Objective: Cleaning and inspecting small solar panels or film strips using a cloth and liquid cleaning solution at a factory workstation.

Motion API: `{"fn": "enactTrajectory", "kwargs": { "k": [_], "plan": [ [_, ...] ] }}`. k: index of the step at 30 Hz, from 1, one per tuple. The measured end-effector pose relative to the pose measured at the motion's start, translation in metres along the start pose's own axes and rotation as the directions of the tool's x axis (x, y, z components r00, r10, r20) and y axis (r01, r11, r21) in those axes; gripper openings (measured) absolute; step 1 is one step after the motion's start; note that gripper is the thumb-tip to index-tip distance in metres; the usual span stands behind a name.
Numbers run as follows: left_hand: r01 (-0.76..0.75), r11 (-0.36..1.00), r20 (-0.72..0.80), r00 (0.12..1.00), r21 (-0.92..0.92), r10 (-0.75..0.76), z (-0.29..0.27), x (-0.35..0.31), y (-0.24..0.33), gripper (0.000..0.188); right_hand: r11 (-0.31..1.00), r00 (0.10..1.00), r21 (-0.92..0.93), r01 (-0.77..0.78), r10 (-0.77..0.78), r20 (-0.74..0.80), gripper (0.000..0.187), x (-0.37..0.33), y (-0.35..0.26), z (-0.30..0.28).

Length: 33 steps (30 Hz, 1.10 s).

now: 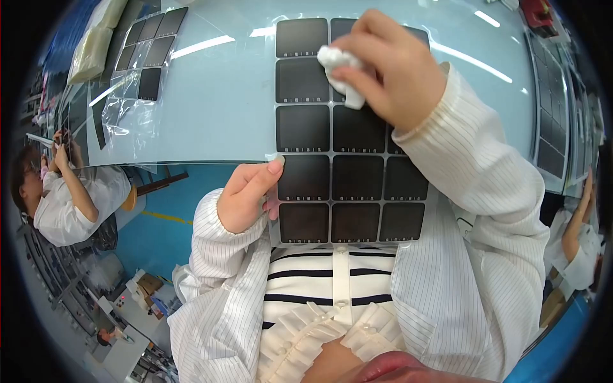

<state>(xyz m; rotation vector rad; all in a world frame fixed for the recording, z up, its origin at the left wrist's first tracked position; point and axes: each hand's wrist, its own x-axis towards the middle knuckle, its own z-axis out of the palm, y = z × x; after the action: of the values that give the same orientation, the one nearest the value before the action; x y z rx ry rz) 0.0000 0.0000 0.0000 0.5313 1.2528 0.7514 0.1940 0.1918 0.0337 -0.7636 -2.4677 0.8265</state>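
Observation:
A clear sheet (329, 223) bearing several rows of dark, rounded square panels (304, 127) lies partly on the pale glossy table, its near end reaching out over the edge toward my chest. My left hand (246, 196) pinches the sheet's left edge, thumb on top and fingers underneath. In my right hand (402, 76) is a bunched white cloth (341, 71), pressed against the panels near the far end. My right hand and sleeve hide some panels at the far right.
More dark panels in clear film (150, 84) lie at the table's left, beside a pale wrapped stack (96, 48). Further panels (550, 108) rest at the right edge, with a red object (538, 16) behind. People work at left (83, 198) and right (578, 236).

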Motion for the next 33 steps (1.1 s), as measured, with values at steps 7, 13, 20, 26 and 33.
{"fn": "enactTrajectory", "kwargs": {
  "k": [7, 13, 20, 26, 33],
  "plan": [
    [-0.063, 0.994, -0.012, 0.998, 0.089, 0.064, -0.006, 0.017, 0.01, 0.051, 0.987, 0.97, -0.138, 0.083, -0.112, -0.217, 0.018, 0.011, 0.015, 0.008],
    [-0.075, 0.989, -0.007, 0.997, 0.128, 0.077, -0.008, 0.017, 0.012, 0.051, 0.915, 0.951, -0.394, -0.091, -0.037, -0.305, 0.022, 0.024, 0.034, -0.014],
    [-0.063, 0.99, -0.033, 0.997, 0.128, 0.068, -0.009, 0.014, 0.008, 0.048, 0.902, 0.949, -0.424, -0.078, -0.063, -0.309, 0.016, -0.002, 0.027, -0.031],
    [-0.089, 0.991, 0.002, 0.996, 0.104, 0.089, -0.003, 0.013, 0.013, 0.047, 0.973, 0.987, -0.232, -0.016, -0.022, -0.16, 0.018, -0.044, 0.017, -0.007],
    [-0.069, 0.991, -0.033, 0.997, 0.119, 0.073, 0.001, 0.011, 0.012, 0.047, 0.953, 0.994, -0.302, -0.027, -0.008, -0.112, 0.026, -0.058, 0.007, -0.01]
  ]
}}
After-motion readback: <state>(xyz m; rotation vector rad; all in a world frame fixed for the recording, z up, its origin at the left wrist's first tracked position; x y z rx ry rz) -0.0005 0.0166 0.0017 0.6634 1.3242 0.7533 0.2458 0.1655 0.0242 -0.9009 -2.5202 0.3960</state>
